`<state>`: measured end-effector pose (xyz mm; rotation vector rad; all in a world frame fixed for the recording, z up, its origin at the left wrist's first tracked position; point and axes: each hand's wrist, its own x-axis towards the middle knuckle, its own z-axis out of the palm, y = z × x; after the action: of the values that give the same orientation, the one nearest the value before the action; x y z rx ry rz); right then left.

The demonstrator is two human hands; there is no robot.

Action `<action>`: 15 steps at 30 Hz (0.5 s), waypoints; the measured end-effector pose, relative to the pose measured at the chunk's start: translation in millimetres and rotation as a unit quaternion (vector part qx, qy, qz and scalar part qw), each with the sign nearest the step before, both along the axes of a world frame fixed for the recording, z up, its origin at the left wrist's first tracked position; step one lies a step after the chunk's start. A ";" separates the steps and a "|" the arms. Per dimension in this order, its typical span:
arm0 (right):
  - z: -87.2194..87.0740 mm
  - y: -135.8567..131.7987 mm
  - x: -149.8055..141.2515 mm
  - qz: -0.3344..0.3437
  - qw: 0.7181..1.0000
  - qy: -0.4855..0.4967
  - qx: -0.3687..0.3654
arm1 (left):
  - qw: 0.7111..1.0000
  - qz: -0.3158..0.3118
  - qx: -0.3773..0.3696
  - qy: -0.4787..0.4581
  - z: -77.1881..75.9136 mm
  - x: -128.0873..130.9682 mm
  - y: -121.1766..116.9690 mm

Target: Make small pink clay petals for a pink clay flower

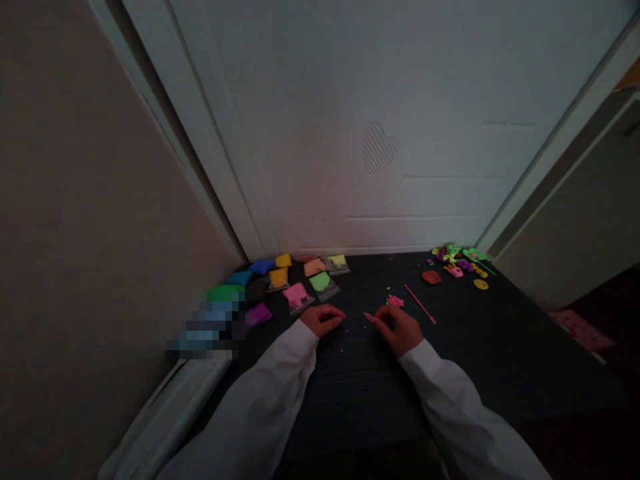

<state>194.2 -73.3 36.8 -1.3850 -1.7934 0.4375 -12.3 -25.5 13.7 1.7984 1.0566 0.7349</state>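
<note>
Pink piece — in fingertips of right hand

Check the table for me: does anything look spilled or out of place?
Three tiny reddish bits lie scattered on the table near the left hand and the right hand, apart from the pink pile. They look like strays, though they may be set there deliberately. Nothing else clearly looks spilled.

the head view looks forward and down from well above the dark table, toward the white panel behind it.
</note>
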 end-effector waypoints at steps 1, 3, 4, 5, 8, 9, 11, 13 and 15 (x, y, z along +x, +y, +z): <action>0.4 -0.1 0.3 0.003 1.000 -0.004 0.004 | 1.000 0.001 -0.002 -0.001 0.1 0.3 0.0; 1.1 -0.4 1.2 0.015 1.000 -0.011 0.009 | 1.000 0.004 -0.006 -0.005 0.9 1.1 -0.1; 1.3 -0.5 1.6 0.021 1.000 -0.013 0.010 | 1.000 0.005 -0.008 -0.007 1.4 1.4 -0.3; 1.4 -0.6 2.0 0.025 1.000 -0.014 0.010 | 1.000 0.004 -0.009 -0.009 1.9 1.6 -0.5; 0.6 -1.0 2.2 0.030 0.999 -0.017 0.008 | 1.000 0.005 -0.013 -0.013 2.9 1.9 -1.2; -0.1 -1.1 2.0 0.030 0.999 -0.018 0.005 | 1.000 0.006 -0.014 -0.014 2.9 1.9 -1.5; -1.6 -1.1 1.6 0.027 1.000 -0.015 0.000 | 1.000 0.008 -0.017 -0.016 2.6 2.0 -1.9; -2.8 -0.9 1.5 0.027 1.000 -0.011 0.002 | 1.000 0.008 -0.021 -0.017 2.3 2.1 -2.0; -2.5 -0.7 1.8 0.038 0.999 -0.013 0.013 | 1.000 0.007 -0.024 -0.017 2.2 2.3 -1.8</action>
<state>196.0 -74.0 34.3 -1.3138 -1.8711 0.4351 -10.0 -27.3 15.9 1.7343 1.0565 0.7396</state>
